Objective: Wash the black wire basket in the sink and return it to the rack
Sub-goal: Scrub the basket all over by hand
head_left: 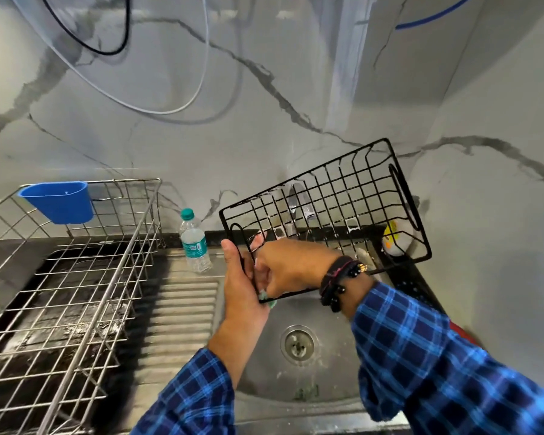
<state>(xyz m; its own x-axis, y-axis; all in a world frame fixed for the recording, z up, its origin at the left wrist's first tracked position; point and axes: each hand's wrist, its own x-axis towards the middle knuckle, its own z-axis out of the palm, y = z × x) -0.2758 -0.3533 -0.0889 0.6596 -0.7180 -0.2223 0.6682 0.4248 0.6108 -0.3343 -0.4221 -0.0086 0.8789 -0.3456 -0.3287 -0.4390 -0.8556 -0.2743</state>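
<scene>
At the far left the steel rack (120, 265) stands on the table beside the sink, with a blue cup (57, 202) hooked on its back rim. This is where the basket must go at the end. Just right of it a plastic bottle (193, 243) stands upright at the head of the ribbed draining board (182, 309).

Then comes your left grip (242, 277). It is clamped on the left end of the black wire basket (333, 199), with the thumb up along the wire loop and the fingers behind the mesh. Your right grip (289, 268) is touching this same end. Its fingers are curled, and as far as I can see they pinch a green pad (266, 298), of which only a small piece shows under the hand.

The basket is in the air above the sink (327, 372), tilted, its right end higher and reaching toward the wall. The tap (296, 199) shows through the mesh behind it. A yellow and white thing (393, 243) sits at the back right corner; I cannot tell what it is.

I judge the step is scrubbing, and only the left end is under the pad now. To do it well, hold the left grip firm so the basket does not swing. Move the pad along each wire, not only across, and work slowly to the right end. Press at the crossings, where dirt likes to stay. Turn the basket to reach the other face. Hold it low over the basin, so drips fall near the drain (297, 343) and not on the table.
</scene>
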